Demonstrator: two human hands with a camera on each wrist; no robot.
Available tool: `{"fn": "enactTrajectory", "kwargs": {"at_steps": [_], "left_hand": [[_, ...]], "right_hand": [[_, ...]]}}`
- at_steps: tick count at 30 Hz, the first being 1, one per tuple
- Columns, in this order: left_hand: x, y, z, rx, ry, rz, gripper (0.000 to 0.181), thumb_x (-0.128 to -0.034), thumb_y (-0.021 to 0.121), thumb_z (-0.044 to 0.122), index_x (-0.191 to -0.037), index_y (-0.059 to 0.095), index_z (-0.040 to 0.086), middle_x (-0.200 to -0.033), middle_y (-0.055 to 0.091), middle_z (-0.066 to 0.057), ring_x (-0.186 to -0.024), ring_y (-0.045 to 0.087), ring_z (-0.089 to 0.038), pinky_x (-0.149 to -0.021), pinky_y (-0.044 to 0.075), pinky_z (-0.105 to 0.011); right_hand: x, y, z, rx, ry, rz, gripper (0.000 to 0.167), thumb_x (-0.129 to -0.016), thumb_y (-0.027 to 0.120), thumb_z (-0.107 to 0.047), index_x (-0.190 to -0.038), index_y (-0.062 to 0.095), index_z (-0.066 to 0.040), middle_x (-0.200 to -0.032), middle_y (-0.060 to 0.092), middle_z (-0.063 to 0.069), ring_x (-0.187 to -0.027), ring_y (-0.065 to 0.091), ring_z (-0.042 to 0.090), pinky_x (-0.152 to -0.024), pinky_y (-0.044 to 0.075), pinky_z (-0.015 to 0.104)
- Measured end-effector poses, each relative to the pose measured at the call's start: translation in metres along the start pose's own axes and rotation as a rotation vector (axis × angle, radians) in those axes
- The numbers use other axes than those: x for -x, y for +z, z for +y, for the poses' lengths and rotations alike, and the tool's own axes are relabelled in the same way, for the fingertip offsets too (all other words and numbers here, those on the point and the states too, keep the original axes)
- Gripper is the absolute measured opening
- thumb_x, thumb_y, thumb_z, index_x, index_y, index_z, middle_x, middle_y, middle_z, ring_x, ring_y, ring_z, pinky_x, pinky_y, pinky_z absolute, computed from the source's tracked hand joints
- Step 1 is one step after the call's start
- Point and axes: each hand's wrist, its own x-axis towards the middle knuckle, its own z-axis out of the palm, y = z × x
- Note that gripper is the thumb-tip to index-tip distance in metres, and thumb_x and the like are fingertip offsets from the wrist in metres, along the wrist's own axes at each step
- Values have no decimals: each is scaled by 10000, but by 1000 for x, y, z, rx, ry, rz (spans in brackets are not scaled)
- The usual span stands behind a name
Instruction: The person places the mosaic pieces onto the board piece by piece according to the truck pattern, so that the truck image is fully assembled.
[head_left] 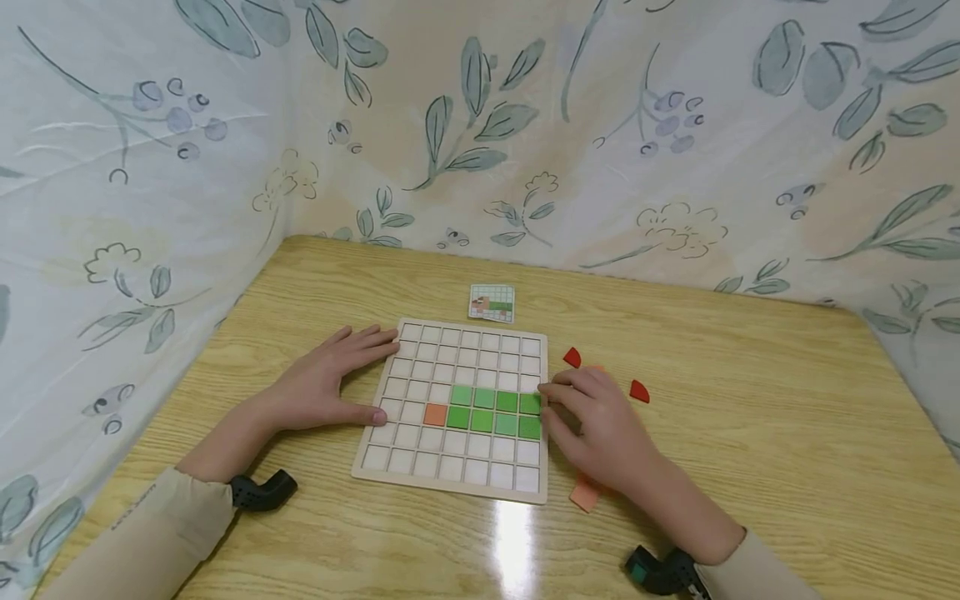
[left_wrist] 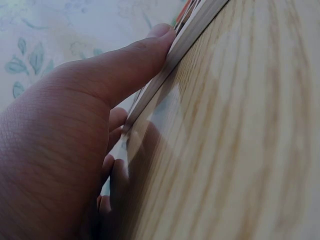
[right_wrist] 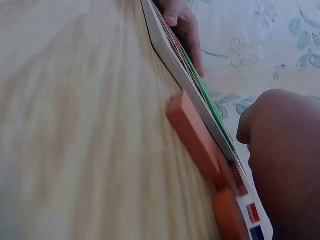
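Note:
A wooden grid board [head_left: 375, 477] lies flat on the table. Two rows of green square tiles [head_left: 482, 419] run to its right side, with one orange tile [head_left: 435, 414] at their left end. My left hand [head_left: 318, 383] rests at the board's left edge, thumb on the rim and fingers extended; the left wrist view shows that thumb [left_wrist: 142, 52] against the edge. At the right edge, my right hand [head_left: 600, 421] touches the last green tile of the upper row with its fingertips. No piece shows between its fingers. In the right wrist view, the hand [right_wrist: 290, 150] hides its own fingertips.
A small picture card [head_left: 492, 303] lies behind the board. Right of the board are two red quarter-round pieces [head_left: 572, 357] and orange pieces [head_left: 585, 495], partly under my right hand. Patterned cloth [head_left: 480, 125] hangs behind the wooden table [head_left: 750, 417].

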Motion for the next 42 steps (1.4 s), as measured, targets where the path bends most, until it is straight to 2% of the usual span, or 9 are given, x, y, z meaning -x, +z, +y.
{"fn": "enactTrajectory", "kwargs": {"at_steps": [6, 17, 24, 33, 42], "left_hand": [[0, 0, 0, 3, -5, -2, 1067, -852, 847, 692, -1705, 423, 211, -1785, 309, 8, -1666, 213, -302, -1365, 68, -541], [-1, 0, 1, -5, 1, 0, 1064, -852, 849, 689, -1703, 428, 207, -1784, 310, 9, -1664, 218, -301, -1366, 66, -537], [-1, 0, 1, 1, 2, -4, 1067, -855, 848, 687, -1703, 426, 197, -1786, 307, 9, -1667, 210, -299, -1366, 61, -540], [1, -2, 2, -7, 0, 0, 1059, -863, 846, 682, -1705, 423, 200, -1787, 304, 5, -1668, 207, -297, -1367, 60, -535], [1, 0, 1, -13, 4, -2, 1065, -862, 846, 684, -1704, 422, 189, -1787, 303, 2, -1667, 205, -302, -1366, 59, -540]], "right_hand": [[6, -6, 9, 25, 37, 4, 206, -898, 826, -70, -1100, 825, -33, -1090, 748, 49, -1021, 654, 278, -899, 555, 458], [8, -6, 16, 81, 79, -15, 234, -895, 851, -91, -1114, 834, -12, -1070, 753, 66, -960, 644, 281, -841, 558, 457], [8, -5, 18, 83, 63, -18, 218, -906, 839, -111, -1102, 841, -14, -1051, 751, 66, -946, 647, 284, -840, 559, 458], [4, -2, 22, 97, 14, 25, 201, -878, 853, -94, -1058, 845, -5, -1005, 762, 85, -897, 661, 295, -787, 557, 466], [3, -2, 23, 89, 19, 59, 172, -880, 848, -89, -1032, 849, -7, -982, 757, 83, -868, 654, 286, -754, 527, 457]]}}
